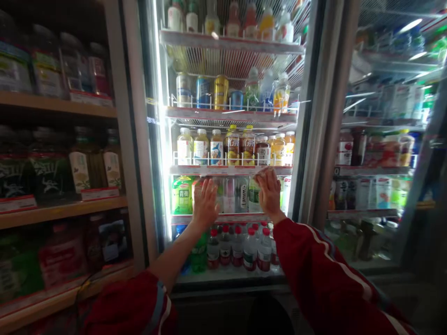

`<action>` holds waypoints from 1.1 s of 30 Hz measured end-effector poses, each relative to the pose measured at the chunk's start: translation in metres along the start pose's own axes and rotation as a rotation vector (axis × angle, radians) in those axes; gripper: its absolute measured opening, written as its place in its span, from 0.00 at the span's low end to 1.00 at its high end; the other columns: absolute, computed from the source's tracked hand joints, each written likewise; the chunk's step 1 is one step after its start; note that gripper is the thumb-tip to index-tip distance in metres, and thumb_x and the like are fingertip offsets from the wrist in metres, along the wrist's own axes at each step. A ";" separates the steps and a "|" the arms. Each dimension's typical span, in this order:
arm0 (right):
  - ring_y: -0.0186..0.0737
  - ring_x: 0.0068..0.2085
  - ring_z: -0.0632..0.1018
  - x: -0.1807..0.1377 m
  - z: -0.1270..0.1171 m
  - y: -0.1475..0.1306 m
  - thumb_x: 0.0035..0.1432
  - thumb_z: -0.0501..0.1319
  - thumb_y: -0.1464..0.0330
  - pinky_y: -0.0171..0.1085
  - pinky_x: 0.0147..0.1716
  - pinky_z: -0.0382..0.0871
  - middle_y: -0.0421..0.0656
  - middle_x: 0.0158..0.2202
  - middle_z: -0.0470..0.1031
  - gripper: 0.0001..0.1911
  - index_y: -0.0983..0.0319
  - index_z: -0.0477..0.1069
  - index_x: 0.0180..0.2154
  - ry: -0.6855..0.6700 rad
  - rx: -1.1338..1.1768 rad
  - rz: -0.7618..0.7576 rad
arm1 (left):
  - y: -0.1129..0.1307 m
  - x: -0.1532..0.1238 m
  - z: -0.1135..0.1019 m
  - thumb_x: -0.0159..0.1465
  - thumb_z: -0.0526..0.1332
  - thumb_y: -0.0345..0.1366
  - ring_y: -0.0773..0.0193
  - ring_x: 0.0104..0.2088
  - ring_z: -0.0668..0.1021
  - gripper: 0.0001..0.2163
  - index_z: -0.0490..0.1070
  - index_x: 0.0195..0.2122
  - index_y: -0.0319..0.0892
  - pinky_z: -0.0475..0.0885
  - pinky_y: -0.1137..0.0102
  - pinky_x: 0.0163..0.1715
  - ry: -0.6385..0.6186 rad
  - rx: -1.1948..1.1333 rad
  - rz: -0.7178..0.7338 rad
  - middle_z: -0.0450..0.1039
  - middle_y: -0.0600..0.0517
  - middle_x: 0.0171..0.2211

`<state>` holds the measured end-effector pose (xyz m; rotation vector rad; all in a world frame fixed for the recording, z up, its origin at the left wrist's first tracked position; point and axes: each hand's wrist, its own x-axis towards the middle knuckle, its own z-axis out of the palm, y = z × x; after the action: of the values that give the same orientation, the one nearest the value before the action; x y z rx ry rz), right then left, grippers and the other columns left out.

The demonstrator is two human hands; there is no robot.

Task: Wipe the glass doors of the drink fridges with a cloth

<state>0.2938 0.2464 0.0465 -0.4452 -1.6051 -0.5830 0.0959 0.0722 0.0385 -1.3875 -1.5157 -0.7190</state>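
Note:
My left hand (206,204) is open, its fingers stretched upward and palm forward, in front of the lower shelf of a lit drinks cooler. Behind it stand a green bottle with a pale label (183,193) and a reddish drink, mostly covered by the fingers. My right hand (269,191) is raised level with the same shelf, its fingers bent and close together. A pale brownish edge shows at its fingertips; whether this is a folded cloth I cannot make out. A bottle marked WAVE (244,195) stands between the hands. I cannot tell whether either hand touches glass.
Above the hands, a shelf rail (230,170) carries a row of bottled teas and juices. Red-capped bottles (237,246) fill the bottom level. Wooden shelves (63,103) with bottles stand left, and another cooler (370,214) stands right beyond a metal door frame (323,116).

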 end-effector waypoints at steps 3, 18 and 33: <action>0.53 0.68 0.48 0.010 0.006 0.000 0.57 0.50 0.76 0.58 0.59 0.53 0.48 0.68 0.44 0.32 0.58 0.54 0.63 0.112 -0.021 0.137 | -0.006 -0.002 -0.004 0.59 0.56 0.34 0.51 0.66 0.53 0.26 0.58 0.60 0.37 0.44 0.49 0.64 -0.004 0.012 -0.019 0.51 0.40 0.65; 0.45 0.68 0.46 0.029 0.037 -0.140 0.52 0.52 0.77 0.54 0.64 0.46 0.45 0.66 0.53 0.35 0.59 0.54 0.62 -0.194 0.258 -0.140 | -0.030 -0.014 -0.023 0.63 0.53 0.32 0.56 0.65 0.56 0.25 0.54 0.61 0.36 0.50 0.54 0.63 0.114 -0.054 0.040 0.57 0.39 0.62; 0.46 0.67 0.52 0.035 0.028 -0.113 0.58 0.49 0.71 0.55 0.61 0.56 0.45 0.69 0.42 0.38 0.56 0.35 0.66 -0.057 0.552 -0.092 | -0.016 0.022 0.006 0.68 0.49 0.36 0.61 0.61 0.63 0.15 0.67 0.53 0.45 0.49 0.54 0.64 0.155 -0.035 0.129 0.67 0.49 0.57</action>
<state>0.1997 0.1718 0.0671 0.0242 -1.7647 -0.1766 0.0809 0.0837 0.0582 -1.4079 -1.2861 -0.7571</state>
